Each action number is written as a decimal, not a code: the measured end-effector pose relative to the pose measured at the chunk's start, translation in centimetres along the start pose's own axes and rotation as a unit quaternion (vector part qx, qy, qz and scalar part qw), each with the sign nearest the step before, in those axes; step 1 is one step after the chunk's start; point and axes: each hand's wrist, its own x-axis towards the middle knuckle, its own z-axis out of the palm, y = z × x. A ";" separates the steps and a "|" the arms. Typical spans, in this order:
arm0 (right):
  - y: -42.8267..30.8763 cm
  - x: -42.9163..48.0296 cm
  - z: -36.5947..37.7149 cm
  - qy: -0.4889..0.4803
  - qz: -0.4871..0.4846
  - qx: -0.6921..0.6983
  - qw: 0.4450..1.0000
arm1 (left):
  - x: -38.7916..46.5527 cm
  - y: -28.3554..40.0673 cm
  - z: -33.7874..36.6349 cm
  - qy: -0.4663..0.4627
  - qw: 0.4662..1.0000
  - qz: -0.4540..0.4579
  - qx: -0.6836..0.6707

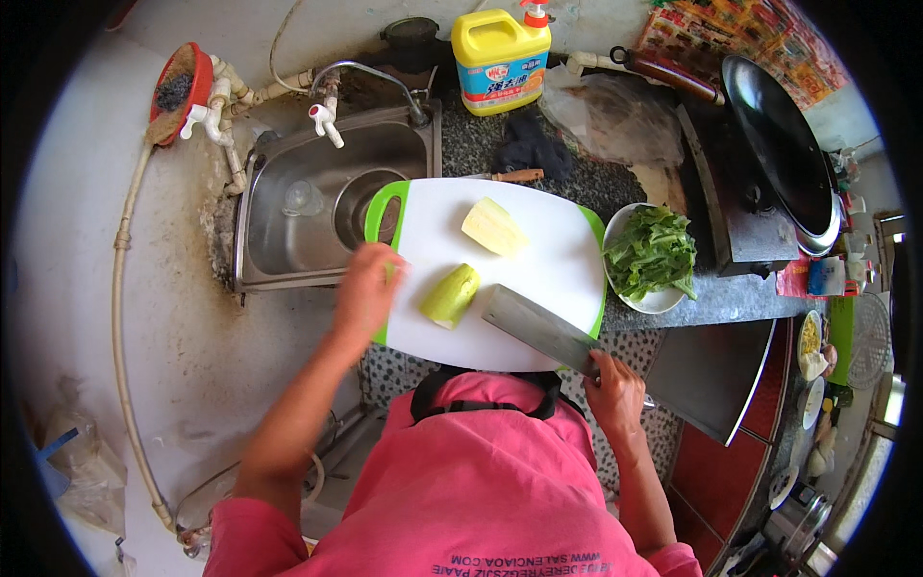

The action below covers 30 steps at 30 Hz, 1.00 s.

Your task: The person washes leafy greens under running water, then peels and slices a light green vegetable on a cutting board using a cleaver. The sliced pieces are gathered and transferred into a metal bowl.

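Note:
My right hand grips the handle of a broad-bladed cleaver, whose blade lies flat-looking over the near right part of a white cutting board with green ends. Motion blurs my left hand, which is at the board's left edge by the green handle; its fingers look curled, and whether they hold anything is unclear. Left of the blade lies a green-skinned piece of squash, skin up. Farther back on the board, another squash piece shows its pale yellow flesh.
The board overlaps a steel sink with a tap above. Behind it lie a wooden-handled knife and a dark cloth. A yellow detergent jug stands at the wall. To the right are leafy greens on a plate and a wok.

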 end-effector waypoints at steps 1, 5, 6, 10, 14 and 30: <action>0.0 0.0 0.1 0.001 -0.001 0.006 1.000 | -1.1 2.3 1.5 -0.027 0.999 0.028 -0.013; -0.7 0.2 -0.2 0.020 -0.014 -0.020 0.999 | -2.8 5.8 5.9 -0.105 0.990 0.029 0.092; -0.8 0.1 -0.3 0.025 -0.017 -0.022 0.999 | -2.7 5.9 6.4 -0.092 0.993 -0.006 0.075; -1.8 0.0 -0.8 0.054 -0.056 -0.023 0.997 | -2.8 5.1 7.7 -0.040 0.996 -0.079 0.031; -3.3 0.6 -1.3 0.054 -0.106 -0.032 0.992 | -3.8 3.4 9.3 -0.011 0.982 -0.163 -0.098; -4.5 1.2 -1.9 -0.002 0.130 0.140 0.982 | -1.5 6.7 4.7 -0.135 0.988 0.053 -0.049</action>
